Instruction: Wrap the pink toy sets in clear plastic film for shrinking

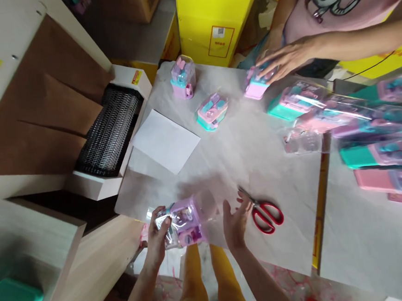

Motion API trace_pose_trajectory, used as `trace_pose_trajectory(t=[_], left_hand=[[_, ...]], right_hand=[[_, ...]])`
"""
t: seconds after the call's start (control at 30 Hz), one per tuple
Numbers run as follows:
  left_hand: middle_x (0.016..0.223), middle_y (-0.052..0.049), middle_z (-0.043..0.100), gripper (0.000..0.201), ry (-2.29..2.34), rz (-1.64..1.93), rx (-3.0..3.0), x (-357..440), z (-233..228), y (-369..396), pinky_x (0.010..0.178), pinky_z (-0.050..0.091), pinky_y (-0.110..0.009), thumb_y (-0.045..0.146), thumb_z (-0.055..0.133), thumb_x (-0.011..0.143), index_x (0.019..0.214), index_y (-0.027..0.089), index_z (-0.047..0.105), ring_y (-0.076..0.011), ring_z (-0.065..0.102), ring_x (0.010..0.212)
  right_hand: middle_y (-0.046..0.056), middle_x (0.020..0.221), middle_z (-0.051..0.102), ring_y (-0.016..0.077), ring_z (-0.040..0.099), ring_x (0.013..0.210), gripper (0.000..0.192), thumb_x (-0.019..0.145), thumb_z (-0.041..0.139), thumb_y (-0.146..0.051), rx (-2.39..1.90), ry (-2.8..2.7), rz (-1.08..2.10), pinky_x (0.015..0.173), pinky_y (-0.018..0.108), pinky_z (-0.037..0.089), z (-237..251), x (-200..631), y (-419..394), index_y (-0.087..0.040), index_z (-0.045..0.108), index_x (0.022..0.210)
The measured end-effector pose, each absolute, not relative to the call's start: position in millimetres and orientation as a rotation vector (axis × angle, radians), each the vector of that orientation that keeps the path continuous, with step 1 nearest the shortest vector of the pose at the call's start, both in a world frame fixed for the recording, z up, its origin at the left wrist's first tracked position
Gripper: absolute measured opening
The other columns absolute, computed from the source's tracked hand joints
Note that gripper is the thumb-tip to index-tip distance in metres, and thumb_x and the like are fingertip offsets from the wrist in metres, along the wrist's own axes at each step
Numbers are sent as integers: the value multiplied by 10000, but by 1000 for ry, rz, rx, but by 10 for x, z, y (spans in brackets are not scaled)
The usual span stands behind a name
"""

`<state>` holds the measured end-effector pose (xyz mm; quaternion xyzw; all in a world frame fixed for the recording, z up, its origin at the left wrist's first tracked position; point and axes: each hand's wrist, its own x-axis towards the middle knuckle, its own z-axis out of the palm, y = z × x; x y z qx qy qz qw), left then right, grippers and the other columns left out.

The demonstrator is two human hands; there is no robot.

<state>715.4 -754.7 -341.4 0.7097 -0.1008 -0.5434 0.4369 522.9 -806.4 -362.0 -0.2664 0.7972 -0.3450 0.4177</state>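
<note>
My left hand [159, 235] is wrapped round one end of a purple toy box [186, 221] in clear plastic film, which lies tilted on its side at the table's near edge. Loose clear film sticks out past the box's right end. Apart from the box, my right hand [238, 219] has its fingers spread, palm turned toward the left. Just beside its fingertips, red-handled scissors [266, 212] lie on the table. I cannot make out whether the fingers touch the blades.
A white sheet [167, 141] lies near a machine with a mesh roller conveyor [110, 129]. Two toy boxes stand at the back, a purple one [183, 80] and a pink one [213, 111]. Across the table a co-worker's hands [284, 60] hold another toy box. Several more wrapped boxes [371, 153] crowd the right.
</note>
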Motion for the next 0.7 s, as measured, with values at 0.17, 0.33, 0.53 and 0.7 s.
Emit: trace_pose_trajectory(t=[0.17, 0.33, 0.53, 0.7], left_hand=[[652, 58, 523, 543, -415, -1314, 1963, 7055, -3295, -7708, 401, 345, -175, 603, 612, 686, 1066, 228, 510, -69, 420, 448], [735, -7, 589, 536, -490, -1179, 2017, 6971, -3313, -7745, 555, 456, -232, 648, 386, 810, 1048, 198, 554, -144, 574, 660], [1089, -95, 633, 492, -814, -990, 2046, 6883, -3387, -7837, 866, 448, -337, 541, 343, 881, 1096, 197, 620, -220, 574, 1016], [928, -84, 670, 431, -824, -916, 2019, 6586, -3441, -8009, 779, 461, -314, 484, 342, 905, 1029, 195, 637, -190, 610, 840]], right_hand=[[79, 1118, 614, 260, 551, 1044, 549, 762, 461, -665, -818, 1338, -617, 922, 441, 404, -3586, 5330, -7960, -244, 572, 1097], [55, 1294, 548, 241, 540, 1136, 723, 691, 536, -713, -410, 955, -556, 929, 402, 439, -3641, 5339, -8000, -292, 472, 1275], [67, 995, 697, 254, 631, 954, 634, 650, 606, -681, -395, 1212, -480, 890, 413, 467, -3875, 5262, -7917, -203, 638, 1066], [77, 915, 684, 221, 644, 770, 680, 711, 480, -706, -540, 1480, -412, 626, 365, 545, -4214, 5221, -7834, -186, 589, 1135]])
